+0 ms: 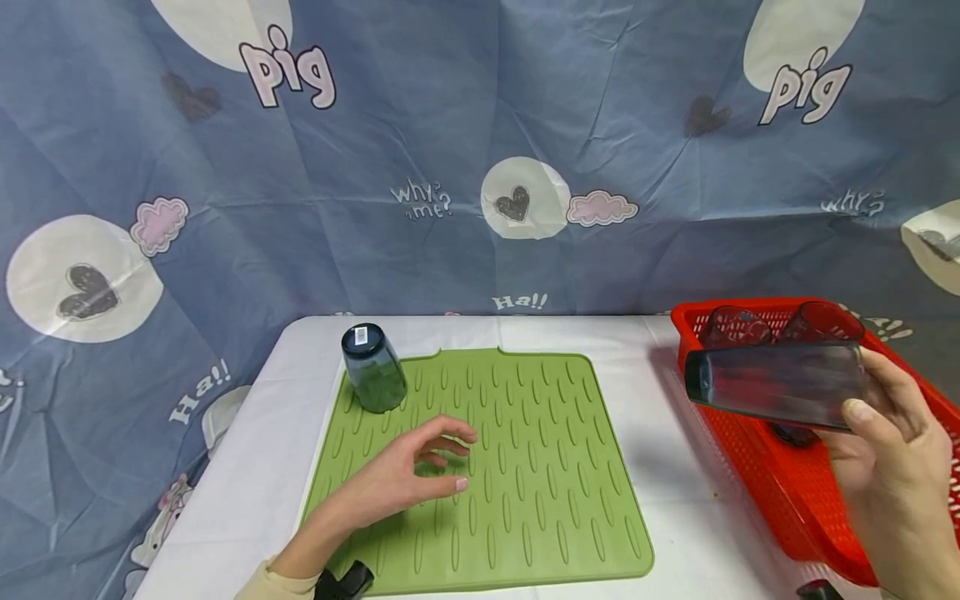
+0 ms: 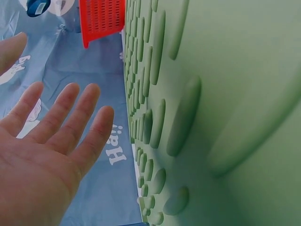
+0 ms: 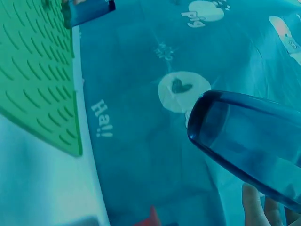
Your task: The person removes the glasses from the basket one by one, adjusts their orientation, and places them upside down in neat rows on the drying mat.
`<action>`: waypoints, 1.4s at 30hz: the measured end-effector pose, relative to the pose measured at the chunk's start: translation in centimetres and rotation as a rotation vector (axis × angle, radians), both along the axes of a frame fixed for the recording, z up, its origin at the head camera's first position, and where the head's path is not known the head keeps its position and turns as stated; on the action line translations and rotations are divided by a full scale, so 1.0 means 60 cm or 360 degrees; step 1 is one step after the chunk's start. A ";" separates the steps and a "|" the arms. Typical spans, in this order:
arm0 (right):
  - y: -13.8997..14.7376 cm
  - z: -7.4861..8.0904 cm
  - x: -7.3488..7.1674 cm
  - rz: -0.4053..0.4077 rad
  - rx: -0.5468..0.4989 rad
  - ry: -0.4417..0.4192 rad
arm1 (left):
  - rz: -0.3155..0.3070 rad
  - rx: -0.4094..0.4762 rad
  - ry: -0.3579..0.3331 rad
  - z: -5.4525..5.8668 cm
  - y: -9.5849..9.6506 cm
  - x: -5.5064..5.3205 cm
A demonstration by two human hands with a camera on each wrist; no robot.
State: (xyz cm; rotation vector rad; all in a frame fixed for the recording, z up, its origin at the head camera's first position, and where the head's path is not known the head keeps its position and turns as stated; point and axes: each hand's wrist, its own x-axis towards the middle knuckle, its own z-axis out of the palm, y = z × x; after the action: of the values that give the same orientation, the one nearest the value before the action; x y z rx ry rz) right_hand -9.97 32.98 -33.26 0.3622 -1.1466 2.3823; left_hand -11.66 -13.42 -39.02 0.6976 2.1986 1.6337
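Note:
My right hand (image 1: 892,458) grips a tall blue-grey drinking glass (image 1: 780,385) near its mouth end, thumb on the near side. The glass lies sideways in the air over the red basket (image 1: 738,467), its thick dark base pointing left. In the right wrist view the same glass (image 3: 254,141) shows clear, with fingertips under it. My left hand (image 1: 412,473) hovers above the green drying mat (image 1: 540,475), fingers spread and loosely bent, holding nothing. Another blue glass (image 1: 375,371) stands upside down on the mat's far left corner, a white label on its base.
Two more glasses, one on the left (image 1: 738,327) and one on the right (image 1: 825,323), sit at the basket's far end. A dark round item (image 1: 795,434) lies lower in the basket. The white tablecloth (image 1: 660,467) runs between mat and basket. A printed blue cloth (image 1: 450,108) hangs behind.

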 end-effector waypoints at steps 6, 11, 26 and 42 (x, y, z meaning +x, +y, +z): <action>-0.029 -0.003 -0.006 0.0084 -0.0015 0.0065 | 0.0015 -0.0010 0.0019 0.003 -0.001 -0.001; -0.057 0.002 -0.007 0.0100 -0.0032 0.0050 | 0.0031 -0.0018 0.0026 0.005 -0.003 -0.001; -0.114 0.009 -0.014 0.0151 -0.0037 0.0008 | 0.0076 0.0012 0.0069 0.015 -0.007 -0.005; -0.138 0.000 -0.025 0.0148 -0.0057 -0.0031 | 0.0204 0.0021 0.0135 0.008 -0.001 0.000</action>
State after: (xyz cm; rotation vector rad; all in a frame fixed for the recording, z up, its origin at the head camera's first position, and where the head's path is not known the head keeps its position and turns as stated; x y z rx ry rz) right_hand -11.44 24.68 -33.26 0.3889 -1.1170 2.4886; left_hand -11.63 -13.48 -38.55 0.6531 2.3378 1.7109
